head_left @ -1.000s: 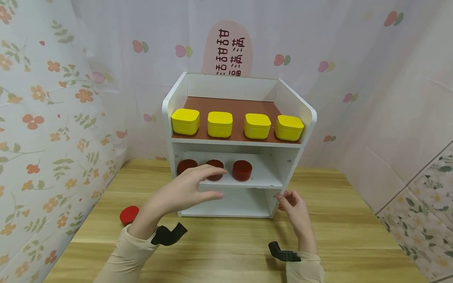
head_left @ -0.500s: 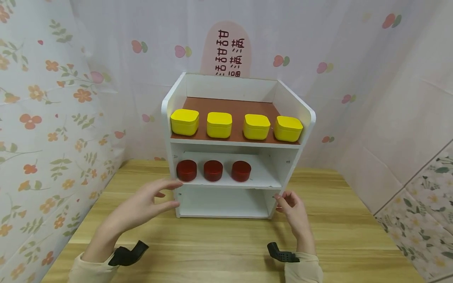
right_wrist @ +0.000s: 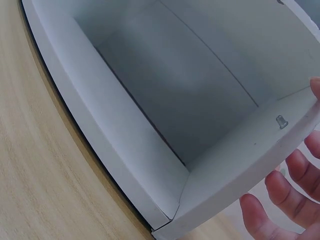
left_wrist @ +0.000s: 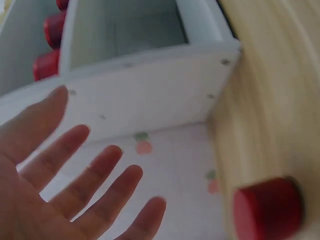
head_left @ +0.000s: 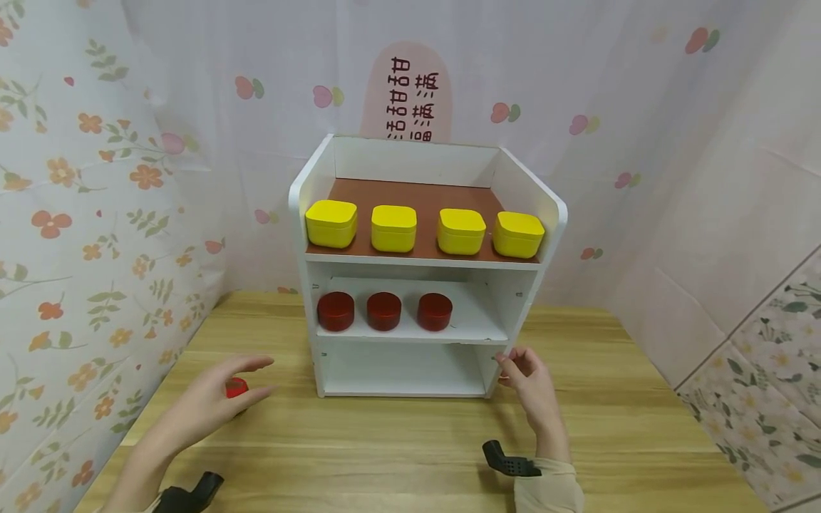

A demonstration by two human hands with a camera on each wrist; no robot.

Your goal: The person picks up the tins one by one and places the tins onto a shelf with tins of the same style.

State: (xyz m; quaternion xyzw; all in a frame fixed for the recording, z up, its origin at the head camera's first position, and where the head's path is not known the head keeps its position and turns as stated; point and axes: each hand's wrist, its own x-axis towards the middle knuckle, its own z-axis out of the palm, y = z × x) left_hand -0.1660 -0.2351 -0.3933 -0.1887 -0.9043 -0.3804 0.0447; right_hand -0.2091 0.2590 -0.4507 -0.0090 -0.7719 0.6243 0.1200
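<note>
My left hand (head_left: 200, 405), thumb and fingers spread, hovers over the left of the table by a round red box (head_left: 236, 386). In the left wrist view that red box (left_wrist: 267, 210) stands on the wood apart from my fingers. My right hand (head_left: 532, 385) holds the lower right side panel of a white shelf unit (head_left: 404, 260). The right wrist view shows the thumb at the panel's inner edge and the fingers (right_wrist: 292, 185) along its outside. Three dark red round boxes, the middle one (head_left: 383, 311) among them, stand in a row on the middle shelf.
Several yellow square boxes, one of them at the left end (head_left: 331, 224), line the front of the brown top shelf. The unit stands on a wooden table (head_left: 385, 456). Patterned curtains (head_left: 256, 178) hang behind and to the left.
My left hand has moved from in front of the middle shelf down and left to the loose red box. The right hand stays on the side panel.
</note>
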